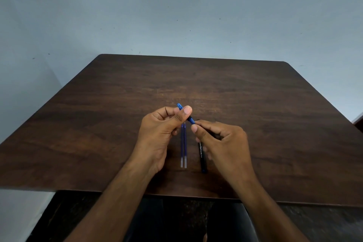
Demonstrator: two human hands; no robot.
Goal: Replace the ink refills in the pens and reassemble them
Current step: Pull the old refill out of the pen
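Dim, soft even light; wide-angle edge bending; slight blur.

— Table: dark wood grain, smooth, faint sheen?
— Yes. Blue pen: glossy plastic. Two refills: translucent plastic, clear at the near ends.
— Black pen?
— Matt plastic, white printed lettering. Wall: matt paint, speckled.

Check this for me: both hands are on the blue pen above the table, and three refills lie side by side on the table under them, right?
Not quite. The head view shows two refills side by side on the table, not three. The rest holds: the left hand and right hand both hold the blue pen above the table.
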